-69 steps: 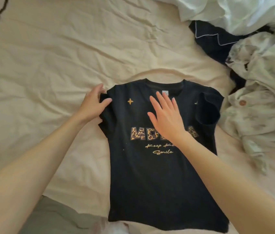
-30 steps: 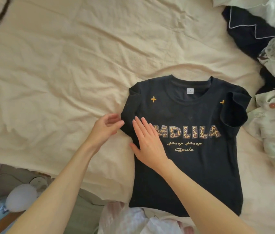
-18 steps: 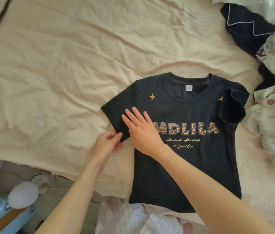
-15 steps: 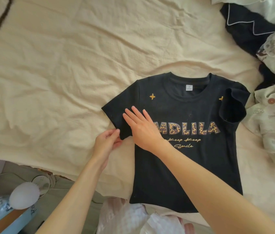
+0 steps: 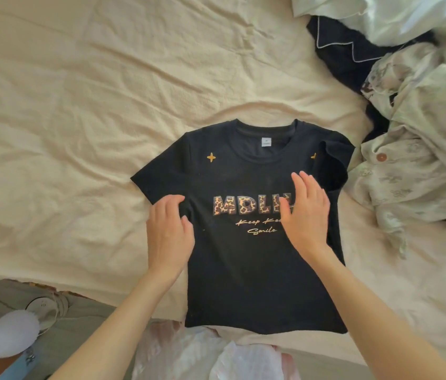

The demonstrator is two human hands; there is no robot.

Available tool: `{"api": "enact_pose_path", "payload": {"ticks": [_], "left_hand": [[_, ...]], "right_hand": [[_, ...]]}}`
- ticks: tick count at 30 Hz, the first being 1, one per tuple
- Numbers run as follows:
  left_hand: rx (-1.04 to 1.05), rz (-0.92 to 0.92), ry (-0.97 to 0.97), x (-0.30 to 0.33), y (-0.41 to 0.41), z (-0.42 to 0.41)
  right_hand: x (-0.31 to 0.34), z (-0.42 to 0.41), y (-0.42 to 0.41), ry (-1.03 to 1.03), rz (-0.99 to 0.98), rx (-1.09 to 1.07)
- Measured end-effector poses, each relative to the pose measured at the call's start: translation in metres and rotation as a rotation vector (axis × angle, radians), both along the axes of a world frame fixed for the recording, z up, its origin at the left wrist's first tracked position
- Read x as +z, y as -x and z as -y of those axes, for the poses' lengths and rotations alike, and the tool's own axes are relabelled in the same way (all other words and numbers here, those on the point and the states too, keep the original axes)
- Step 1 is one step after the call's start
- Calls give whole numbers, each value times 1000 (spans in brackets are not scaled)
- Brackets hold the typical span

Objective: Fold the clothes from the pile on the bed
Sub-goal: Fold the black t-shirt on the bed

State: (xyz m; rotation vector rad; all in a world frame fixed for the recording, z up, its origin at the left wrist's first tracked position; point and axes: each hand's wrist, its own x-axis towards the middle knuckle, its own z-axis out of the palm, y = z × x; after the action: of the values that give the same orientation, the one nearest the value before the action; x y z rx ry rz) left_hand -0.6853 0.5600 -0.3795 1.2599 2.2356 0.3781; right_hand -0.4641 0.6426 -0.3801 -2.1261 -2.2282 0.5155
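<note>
Now the left sleeve (image 5: pixel 158 185) is out flat, just beyond my left hand (image 5: pixel 171 237). A moment ago that sleeve was bunched under the shoulder and I was teasing it free with a pinch; now my left hand rests on the black T-shirt (image 5: pixel 246 275) by the armpit seam with fingers loose and spread, holding nothing. My right hand (image 5: pixel 305 215) has slid across the chest, from the left side over to the right end of the leopard-print lettering (image 5: pixel 246 205). It is flat and wide, fingers straight, partly covering the last letters, gripping nothing.

So one side is sorted. The shirt lies face up on the bed (image 5: pixel 79 119), collar away from me, hem nearest me. Just past my right fingertips the right sleeve (image 5: pixel 334 165) is doubled back over the shoulder, so that, I reckon, is the next bit to flatten before any folding starts. Further out to the right of that hand waits the pile of clothes (image 5: pixel 413 105), a heap of pale and dark garments not yet folded.
</note>
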Motion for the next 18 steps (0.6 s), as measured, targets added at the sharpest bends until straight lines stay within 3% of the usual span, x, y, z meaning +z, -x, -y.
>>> {"api": "enact_pose_path", "payload": {"ticks": [4,7,11,15,18], "left_hand": [[-478,-27,183,-12,-51,-18],[-642,-121,284,-27,-75,-22],[-418,-35,227,-22,-92,-32],[-190,214,207,-8,-118,-64],[27,522,226,-3,-144,-101]], "right_hand": [[6,-18,-47,-12,43,-258],[-4,-29,-66,54,-23,-359],[-16,-37,-83,26,-225,-601],[-16,-28,-91,-209,-298,-391],[-15,-14,-94,-261,-388,-121]]}}
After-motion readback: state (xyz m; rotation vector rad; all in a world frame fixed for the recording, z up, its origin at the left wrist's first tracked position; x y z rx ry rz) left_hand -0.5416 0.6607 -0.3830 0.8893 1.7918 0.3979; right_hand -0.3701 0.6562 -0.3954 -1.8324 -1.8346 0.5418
